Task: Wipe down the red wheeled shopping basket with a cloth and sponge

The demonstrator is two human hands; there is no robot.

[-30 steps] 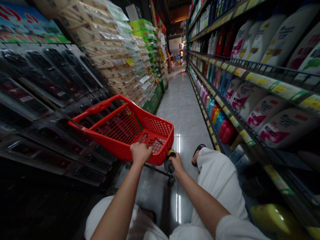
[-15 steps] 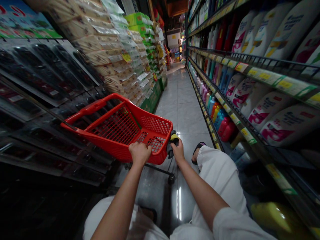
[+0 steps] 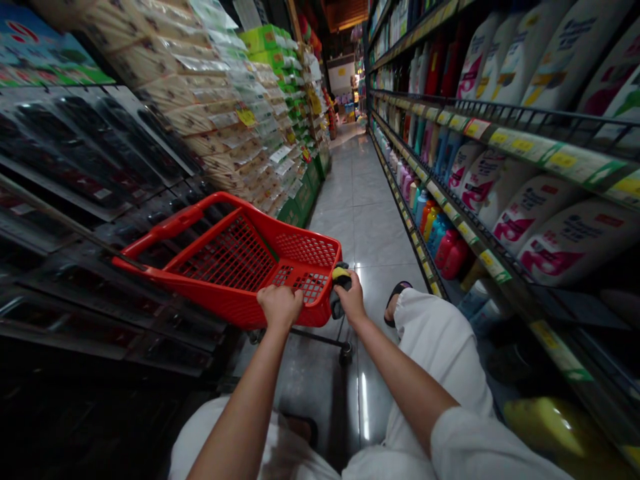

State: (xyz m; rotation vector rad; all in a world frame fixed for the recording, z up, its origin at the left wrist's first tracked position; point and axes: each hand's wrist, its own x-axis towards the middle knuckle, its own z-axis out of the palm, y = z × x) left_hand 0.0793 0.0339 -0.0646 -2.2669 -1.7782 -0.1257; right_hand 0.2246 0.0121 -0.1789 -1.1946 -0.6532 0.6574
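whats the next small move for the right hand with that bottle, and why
Probably lift the right hand over the rim and lower the small dark, yellow-capped bottle into the red basket. The bottle sits just outside the near corner, while the left hand grips the rim to steady it.

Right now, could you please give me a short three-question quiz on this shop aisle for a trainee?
1. True or false: the basket is blue.
2. Which hand grips the basket's near rim: A left, B right?
3. Fill in: the right hand holds a dark item with a ____ top.
Key: 1 false, it is red. 2 A, the left hand. 3 yellow, on the item at the basket's corner.
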